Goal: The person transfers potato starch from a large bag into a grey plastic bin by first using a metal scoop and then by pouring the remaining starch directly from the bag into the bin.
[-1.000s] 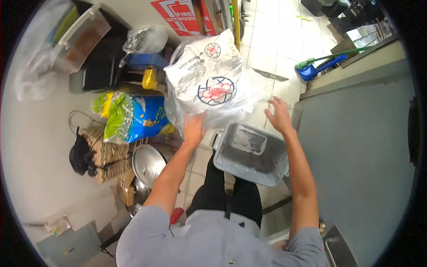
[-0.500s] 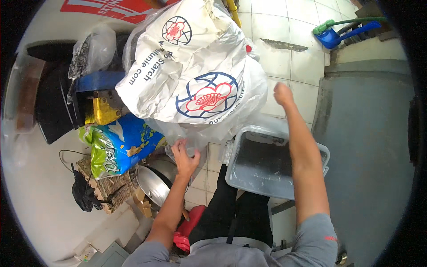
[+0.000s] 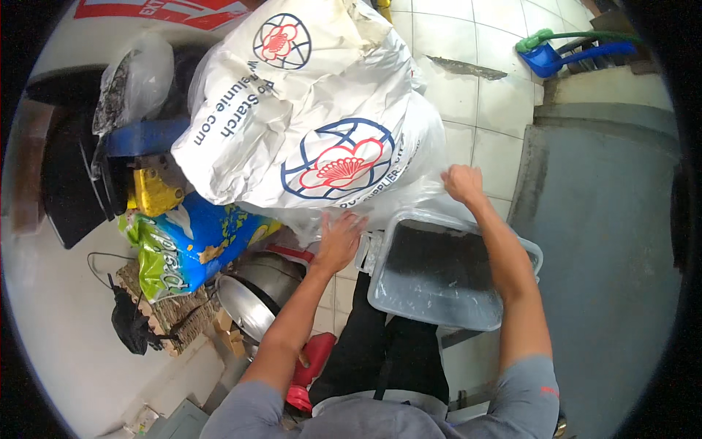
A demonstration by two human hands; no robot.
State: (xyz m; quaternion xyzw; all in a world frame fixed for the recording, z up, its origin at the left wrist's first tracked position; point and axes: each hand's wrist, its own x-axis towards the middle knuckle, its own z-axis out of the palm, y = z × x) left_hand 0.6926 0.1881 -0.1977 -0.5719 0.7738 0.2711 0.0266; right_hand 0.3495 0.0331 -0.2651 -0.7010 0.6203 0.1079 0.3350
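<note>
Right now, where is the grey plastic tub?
In the head view, the grey plastic tub sits right of centre, just below the large white sack and partly hidden by the right forearm.

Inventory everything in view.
Sack: 1, white, top centre
Clear plastic: uncounted, colourless, below sack
Bin: 1, grey, right of centre
Printed bag: 1, blue-green, left
Metalware: 2+, silver, lower left
Ridged stack: 1, brown, lower left
Strapped item: 1, black, far left
Smooth item: 1, red, bottom centre-left
Scoop: 1, blue, upper right
Box: 1, blue, upper left
Dark clutter: uncounted, black, upper left
Sign: 1, red-white, top left
Floor tiles: many, white, upper right
Panel: 1, grey, right
Left hand: 1, bare, at plastic
Right hand: 1, bare, closed on plastic
Sleeves: 2, grey, bottom
</note>
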